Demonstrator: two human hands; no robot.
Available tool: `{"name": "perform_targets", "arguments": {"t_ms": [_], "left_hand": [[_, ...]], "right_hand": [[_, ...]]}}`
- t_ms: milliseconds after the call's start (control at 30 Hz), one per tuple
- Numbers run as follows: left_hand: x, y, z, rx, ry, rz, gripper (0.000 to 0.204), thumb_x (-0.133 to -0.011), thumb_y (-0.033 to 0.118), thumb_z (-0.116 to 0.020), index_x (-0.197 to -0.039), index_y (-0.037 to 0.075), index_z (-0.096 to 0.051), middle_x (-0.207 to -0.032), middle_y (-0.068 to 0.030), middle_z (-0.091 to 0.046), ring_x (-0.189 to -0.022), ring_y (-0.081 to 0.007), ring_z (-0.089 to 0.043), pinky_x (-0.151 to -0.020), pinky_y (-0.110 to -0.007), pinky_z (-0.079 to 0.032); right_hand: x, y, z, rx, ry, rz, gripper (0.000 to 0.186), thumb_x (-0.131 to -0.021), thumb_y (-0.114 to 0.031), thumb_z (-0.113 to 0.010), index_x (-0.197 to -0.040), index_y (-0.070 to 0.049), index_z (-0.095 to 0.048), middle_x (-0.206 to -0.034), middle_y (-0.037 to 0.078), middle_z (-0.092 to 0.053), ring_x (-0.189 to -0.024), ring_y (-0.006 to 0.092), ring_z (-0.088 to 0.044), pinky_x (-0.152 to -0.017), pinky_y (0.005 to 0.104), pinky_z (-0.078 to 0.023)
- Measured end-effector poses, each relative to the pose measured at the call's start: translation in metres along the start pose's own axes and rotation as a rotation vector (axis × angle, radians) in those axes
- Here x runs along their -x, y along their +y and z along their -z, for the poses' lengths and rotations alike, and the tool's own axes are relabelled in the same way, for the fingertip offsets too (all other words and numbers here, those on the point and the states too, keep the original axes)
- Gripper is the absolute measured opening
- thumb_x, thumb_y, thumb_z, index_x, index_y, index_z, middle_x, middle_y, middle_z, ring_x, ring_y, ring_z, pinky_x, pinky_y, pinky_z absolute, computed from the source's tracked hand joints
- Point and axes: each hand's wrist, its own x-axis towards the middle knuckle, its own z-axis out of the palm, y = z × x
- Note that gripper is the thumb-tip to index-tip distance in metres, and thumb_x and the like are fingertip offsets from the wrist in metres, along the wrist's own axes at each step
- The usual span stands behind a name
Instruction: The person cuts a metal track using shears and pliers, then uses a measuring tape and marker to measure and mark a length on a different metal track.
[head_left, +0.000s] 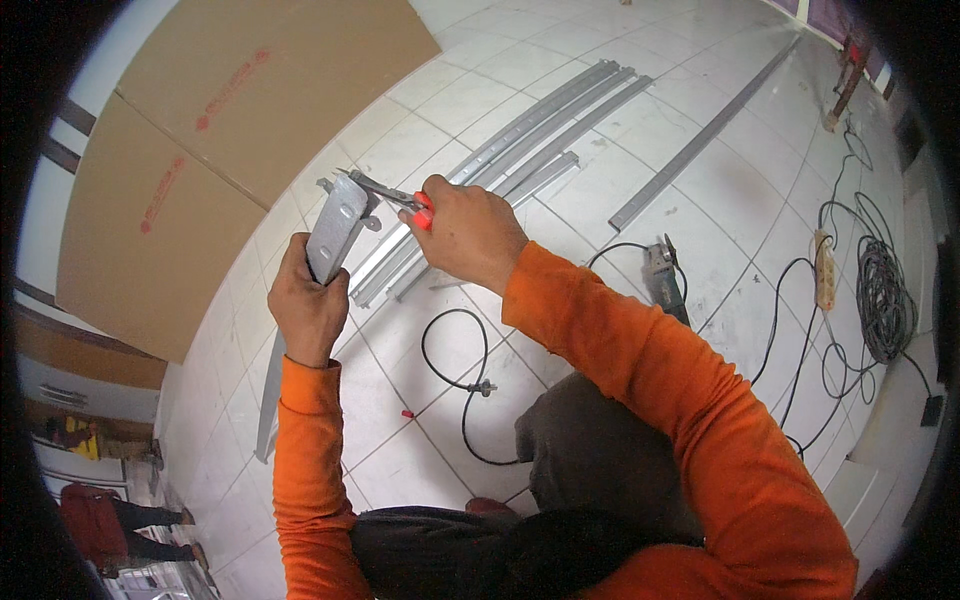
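With the slotted grey metal channel (pixel 336 228) at ten o'clock, gripped low in the left hand (pixel 309 302), and red-handled snips (pixel 390 194) clasped in the right hand (pixel 470 232) at its one-o'clock end, looks light, stiff, perhaps sharp-edged, so best held by the flat sides.

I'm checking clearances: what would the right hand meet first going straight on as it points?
Led by the red-handled tool, the right hand would likely meet the upper end of the grey metal piece in the left hand; depth leaves contact unclear.
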Motion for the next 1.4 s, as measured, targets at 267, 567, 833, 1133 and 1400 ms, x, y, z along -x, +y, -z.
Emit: {"name": "perform_targets", "arguments": {"t_ms": [267, 567, 833, 1133, 1400], "left_hand": [[0.003, -0.014, -0.016, -0.084, -0.038, -0.026, 0.039, -0.069, 0.006, -0.068, -0.106, 0.009, -0.058, -0.082, -0.0149, -0.065, -0.076, -0.0348, -0.066, -0.07, -0.039, -0.052], [0.002, -0.016, -0.002, -0.064, -0.048, -0.069, 0.043, -0.068, 0.007, -0.069, -0.109, 0.008, -0.057, -0.083, -0.0173, -0.065, -0.079, -0.0374, -0.066, -0.071, -0.041, -0.052], [0.005, -0.032, -0.019, -0.019, -0.245, -0.063, 0.048, -0.069, 0.008, -0.07, -0.116, 0.007, -0.056, -0.087, -0.0192, -0.067, -0.081, -0.0384, -0.067, -0.074, -0.042, -0.053], [0.01, -0.03, -0.021, -0.052, -0.204, -0.054, 0.047, -0.07, 0.008, -0.069, -0.116, 0.006, -0.056, -0.091, -0.0168, -0.067, -0.084, -0.0368, -0.067, -0.075, -0.042, -0.052], [-0.004, -0.055, -0.009, 0.154, -0.367, 0.057, 0.047, -0.071, 0.007, -0.065, -0.118, 0.003, -0.059, -0.09, -0.0164, -0.067, -0.081, -0.0295, -0.066, -0.079, -0.036, -0.051]], "right_hand": [[0.004, 0.011, -0.019, -0.024, 0.13, 0.037, 0.033, -0.091, -0.031, -0.061, -0.098, 0.001, -0.059, -0.079, 0.022, -0.067, -0.078, 0.0402, -0.067, -0.071, 0.05, -0.053], [-0.002, 0.001, -0.009, 0.0, 0.019, -0.006, 0.037, -0.092, -0.034, -0.061, -0.097, 0.002, -0.06, -0.076, 0.021, -0.067, -0.075, 0.0392, -0.068, -0.069, 0.0477, -0.054], [0.003, 0.023, -0.024, 0.017, -0.054, -0.078, 0.039, -0.092, -0.035, -0.06, -0.102, 0.003, -0.06, -0.078, 0.021, -0.068, -0.078, 0.0392, -0.068, -0.073, 0.0475, -0.054], [0.007, 0.01, -0.01, -0.055, -0.14, -0.111, 0.043, -0.091, -0.035, -0.061, -0.106, 0.005, -0.059, -0.095, 0.024, -0.067, -0.093, 0.0394, -0.065, -0.083, 0.0456, -0.051], [0.01, 0.003, -0.004, -0.315, -0.361, -0.175, 0.042, -0.082, -0.026, -0.061, -0.104, 0.009, -0.06, -0.097, 0.025, -0.066, -0.087, 0.0359, -0.066, -0.079, 0.0421, -0.051]]}}
